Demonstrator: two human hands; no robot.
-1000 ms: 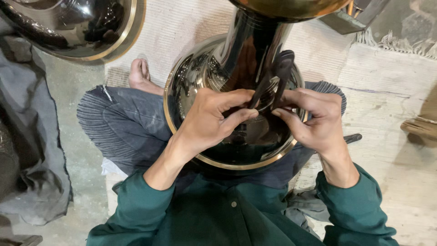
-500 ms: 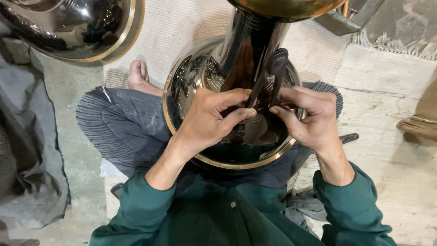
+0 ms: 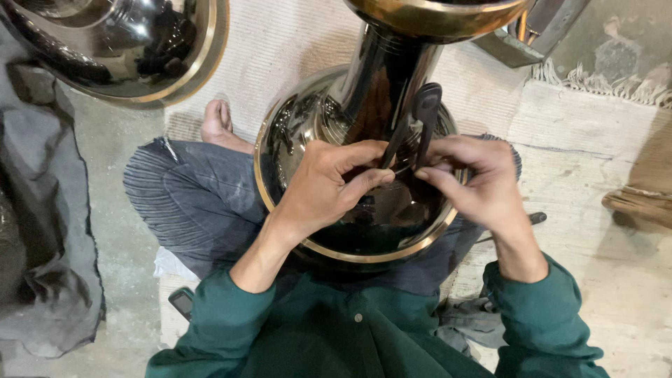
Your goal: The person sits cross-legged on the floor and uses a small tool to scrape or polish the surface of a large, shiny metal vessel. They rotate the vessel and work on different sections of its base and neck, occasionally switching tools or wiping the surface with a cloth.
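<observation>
A large shiny dark metal vessel with a brass rim (image 3: pixel 364 210) rests in my lap, its tall neck rising to a brass mouth at the top. My left hand (image 3: pixel 325 185) and my right hand (image 3: pixel 476 178) meet over its flared base. Both pinch a slim black hand tool (image 3: pixel 416 122) whose two arms stick up against the neck. The tool's lower tips are hidden behind my fingers.
A second polished metal piece with a brass rim (image 3: pixel 126 49) lies at the top left. Grey cloth (image 3: pixel 42 231) is heaped on the left. My bare foot (image 3: pixel 217 122) rests on a woven mat (image 3: pixel 280 42). A small dark object (image 3: pixel 183 301) lies by my knee.
My hands have shifted slightly on the tool and it has tilted a little. The vessel stays put in my lap.
</observation>
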